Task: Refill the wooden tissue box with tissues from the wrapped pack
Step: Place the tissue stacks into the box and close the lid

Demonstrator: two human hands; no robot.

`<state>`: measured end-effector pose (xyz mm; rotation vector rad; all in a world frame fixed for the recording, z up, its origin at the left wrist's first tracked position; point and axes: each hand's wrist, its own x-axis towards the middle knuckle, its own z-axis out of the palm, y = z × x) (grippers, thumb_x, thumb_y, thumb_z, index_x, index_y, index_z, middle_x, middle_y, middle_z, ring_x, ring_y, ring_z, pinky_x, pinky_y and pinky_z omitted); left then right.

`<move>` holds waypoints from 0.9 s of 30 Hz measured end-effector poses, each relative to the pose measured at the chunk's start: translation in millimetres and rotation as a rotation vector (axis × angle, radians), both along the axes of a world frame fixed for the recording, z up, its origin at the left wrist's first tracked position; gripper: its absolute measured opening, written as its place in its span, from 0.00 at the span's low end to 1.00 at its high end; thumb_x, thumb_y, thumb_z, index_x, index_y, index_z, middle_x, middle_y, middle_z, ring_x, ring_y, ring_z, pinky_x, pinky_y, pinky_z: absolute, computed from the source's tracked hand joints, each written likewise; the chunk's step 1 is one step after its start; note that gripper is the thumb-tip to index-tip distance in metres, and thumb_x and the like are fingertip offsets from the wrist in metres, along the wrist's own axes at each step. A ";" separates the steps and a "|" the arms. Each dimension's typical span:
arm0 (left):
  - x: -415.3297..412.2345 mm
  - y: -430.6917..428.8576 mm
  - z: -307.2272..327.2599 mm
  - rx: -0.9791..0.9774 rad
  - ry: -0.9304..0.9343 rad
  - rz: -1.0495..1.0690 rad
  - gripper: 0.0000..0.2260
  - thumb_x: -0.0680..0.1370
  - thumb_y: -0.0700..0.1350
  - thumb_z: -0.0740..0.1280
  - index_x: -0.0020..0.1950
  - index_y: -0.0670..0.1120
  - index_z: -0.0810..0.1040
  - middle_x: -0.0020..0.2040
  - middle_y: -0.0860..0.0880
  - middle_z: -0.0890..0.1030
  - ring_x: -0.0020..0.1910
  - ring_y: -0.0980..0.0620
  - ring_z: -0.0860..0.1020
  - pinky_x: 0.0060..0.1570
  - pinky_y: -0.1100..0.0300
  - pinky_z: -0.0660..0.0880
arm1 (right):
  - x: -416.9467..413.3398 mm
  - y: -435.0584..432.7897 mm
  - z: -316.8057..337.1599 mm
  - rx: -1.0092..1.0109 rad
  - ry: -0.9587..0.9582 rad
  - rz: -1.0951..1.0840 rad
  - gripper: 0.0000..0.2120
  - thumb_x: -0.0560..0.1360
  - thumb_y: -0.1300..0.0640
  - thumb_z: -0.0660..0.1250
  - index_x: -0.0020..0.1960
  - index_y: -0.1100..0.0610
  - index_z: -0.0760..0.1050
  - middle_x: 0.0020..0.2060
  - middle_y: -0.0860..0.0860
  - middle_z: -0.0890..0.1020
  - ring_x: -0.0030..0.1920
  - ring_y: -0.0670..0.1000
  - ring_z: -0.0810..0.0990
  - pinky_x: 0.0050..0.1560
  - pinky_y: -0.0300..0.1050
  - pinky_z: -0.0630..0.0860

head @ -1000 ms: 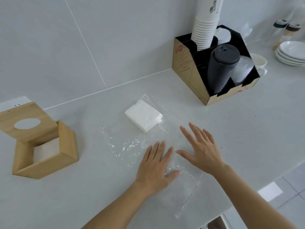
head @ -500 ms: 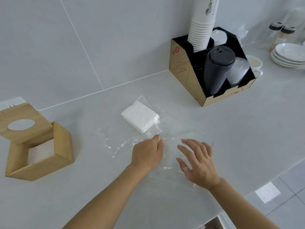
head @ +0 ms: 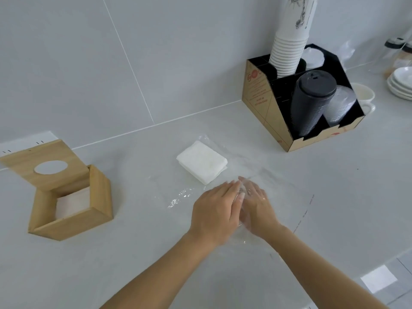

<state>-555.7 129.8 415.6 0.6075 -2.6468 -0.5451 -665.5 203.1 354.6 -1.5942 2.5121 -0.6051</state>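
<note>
Both hands flat on the crinkled clear plastic wrapper (head: 180,195)

Our left hand (head: 214,210) and right hand (head: 256,208) meet side by side, fingers straight, each grip clamped on nothing. The white folded tissue stack (head: 201,163) lies near, at 11 o'clock; the open square wooden tissue box (head: 98,197) sits well apart at 9 o'clock on the pale grey surface (head: 133,253).

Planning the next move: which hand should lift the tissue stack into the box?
Left, likely. The left hand lies nearer the stack, and the box stands open farther to the left. The right hand sits farther from both.
</note>
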 end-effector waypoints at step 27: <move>-38.4 -171.7 -18.5 0.559 -0.200 0.369 0.22 0.79 0.51 0.61 0.70 0.45 0.64 0.69 0.45 0.70 0.65 0.46 0.71 0.60 0.54 0.67 | -22.8 -86.5 38.8 -0.204 -1.499 -0.732 0.10 0.75 0.67 0.65 0.55 0.63 0.77 0.57 0.60 0.76 0.63 0.58 0.74 0.49 0.44 0.66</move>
